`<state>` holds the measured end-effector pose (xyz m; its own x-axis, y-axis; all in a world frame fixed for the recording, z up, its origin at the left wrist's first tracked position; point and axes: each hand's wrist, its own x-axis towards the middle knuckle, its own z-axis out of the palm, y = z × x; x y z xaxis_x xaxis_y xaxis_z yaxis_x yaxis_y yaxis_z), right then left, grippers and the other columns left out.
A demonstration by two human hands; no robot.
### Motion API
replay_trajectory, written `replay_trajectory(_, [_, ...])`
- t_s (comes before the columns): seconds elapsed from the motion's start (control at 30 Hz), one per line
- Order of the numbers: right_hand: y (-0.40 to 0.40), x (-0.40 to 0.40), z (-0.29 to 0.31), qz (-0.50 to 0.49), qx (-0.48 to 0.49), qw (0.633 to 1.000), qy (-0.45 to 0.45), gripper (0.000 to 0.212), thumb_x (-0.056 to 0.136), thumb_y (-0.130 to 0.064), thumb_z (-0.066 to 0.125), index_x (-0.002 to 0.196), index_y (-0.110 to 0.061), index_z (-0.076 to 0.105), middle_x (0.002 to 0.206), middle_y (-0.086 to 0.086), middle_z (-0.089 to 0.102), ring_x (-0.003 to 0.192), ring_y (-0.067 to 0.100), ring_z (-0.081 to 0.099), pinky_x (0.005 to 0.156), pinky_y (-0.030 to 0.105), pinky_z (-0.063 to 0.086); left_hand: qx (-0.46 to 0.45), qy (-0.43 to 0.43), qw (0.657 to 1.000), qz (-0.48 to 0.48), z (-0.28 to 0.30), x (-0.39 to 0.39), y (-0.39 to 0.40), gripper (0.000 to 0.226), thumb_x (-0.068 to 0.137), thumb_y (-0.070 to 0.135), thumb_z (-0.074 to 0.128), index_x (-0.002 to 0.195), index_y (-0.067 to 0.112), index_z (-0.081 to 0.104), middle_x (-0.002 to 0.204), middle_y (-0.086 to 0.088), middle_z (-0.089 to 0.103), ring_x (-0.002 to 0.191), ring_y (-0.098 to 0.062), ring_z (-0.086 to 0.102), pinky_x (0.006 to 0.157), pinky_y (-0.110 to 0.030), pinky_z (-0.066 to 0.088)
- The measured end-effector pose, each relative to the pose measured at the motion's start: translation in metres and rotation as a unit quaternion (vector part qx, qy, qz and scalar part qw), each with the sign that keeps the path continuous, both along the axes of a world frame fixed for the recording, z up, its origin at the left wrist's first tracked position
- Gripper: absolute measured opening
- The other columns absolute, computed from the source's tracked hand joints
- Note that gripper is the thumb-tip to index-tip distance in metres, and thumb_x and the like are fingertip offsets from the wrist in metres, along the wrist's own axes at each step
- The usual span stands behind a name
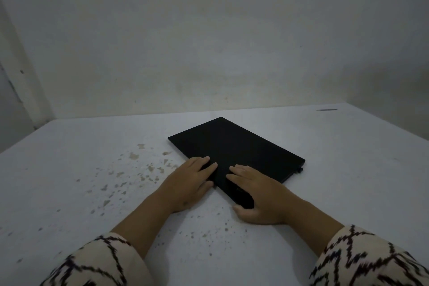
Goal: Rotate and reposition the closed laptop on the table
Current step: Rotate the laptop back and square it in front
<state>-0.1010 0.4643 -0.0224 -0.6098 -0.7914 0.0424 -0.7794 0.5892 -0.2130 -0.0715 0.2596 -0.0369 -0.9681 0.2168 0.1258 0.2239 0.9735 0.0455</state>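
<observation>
The closed black laptop (234, 146) lies flat on the white table (81, 169), turned diagonally so one corner points toward me. My left hand (190, 183) rests on its near left edge, fingers spread over the lid and thumb along the side. My right hand (257, 195) covers the nearest corner, fingers flat on the lid and thumb hooked under the corner's edge. A small dark tab sticks out at the laptop's right corner. Both sleeves are cream with a black zigzag pattern.
The table top is scuffed, with chipped paint patches (139, 169) left of the laptop. A thin dark object (326, 109) lies at the far right edge. A grey wall (209, 42) stands right behind the table's far edge.
</observation>
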Motion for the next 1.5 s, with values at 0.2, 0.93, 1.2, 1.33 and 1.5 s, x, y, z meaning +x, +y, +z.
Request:
replay_trajectory(0.2, [0.027,-0.009,0.003,-0.017,-0.011,1.000,-0.010,0.071,0.080,-0.044,0.045,0.145,-0.024,0.027,0.157,-0.004,0.022,0.145,0.007,0.014,0.114,0.021,0.000,-0.022,0.001,0.999,-0.037,-0.001,-0.008,0.007,0.053,0.096,0.038,0.025,0.147,0.023,0.021,0.157,-0.006,0.022,0.144,-0.020,0.019,0.118,-0.031,0.021])
replay_trajectory(0.93, [0.000,-0.012,-0.008,-0.212,-0.012,0.977,0.012,0.078,0.084,-0.060,0.045,0.147,-0.024,0.016,0.160,-0.001,0.012,0.147,0.020,0.007,0.119,0.048,0.002,0.049,-0.043,0.997,0.028,0.006,-0.056,-0.020,0.119,0.045,0.093,-0.003,0.146,0.033,0.019,0.158,0.001,0.016,0.146,-0.019,0.012,0.119,-0.043,0.013])
replay_trajectory(1.2, [0.005,-0.018,-0.008,-0.193,-0.046,0.980,0.009,0.064,0.085,-0.053,0.050,0.142,-0.029,0.032,0.156,-0.007,0.026,0.145,0.015,0.015,0.119,0.044,0.006,0.048,-0.025,0.998,0.039,-0.003,-0.058,-0.019,0.121,0.043,0.092,-0.011,0.146,0.035,0.017,0.159,0.002,0.015,0.147,-0.020,0.010,0.119,-0.043,0.009])
replay_trajectory(1.33, [0.008,-0.021,-0.008,-0.179,-0.061,0.982,0.017,0.060,0.085,-0.050,0.052,0.140,-0.031,0.036,0.154,-0.009,0.031,0.144,0.012,0.019,0.119,0.041,0.009,0.046,-0.016,0.998,0.041,-0.003,-0.057,-0.017,0.122,0.043,0.092,-0.012,0.146,0.033,0.019,0.159,0.001,0.017,0.146,-0.021,0.012,0.119,-0.043,0.012])
replay_trajectory(1.5, [0.017,-0.027,-0.009,-0.158,-0.082,0.984,0.027,0.056,0.084,-0.046,0.057,0.136,-0.029,0.044,0.150,-0.009,0.039,0.141,0.011,0.028,0.119,0.038,0.016,0.045,-0.008,0.998,0.052,-0.007,-0.055,-0.013,0.119,0.046,0.093,-0.001,0.146,0.034,0.020,0.158,0.002,0.018,0.146,-0.020,0.013,0.119,-0.042,0.014])
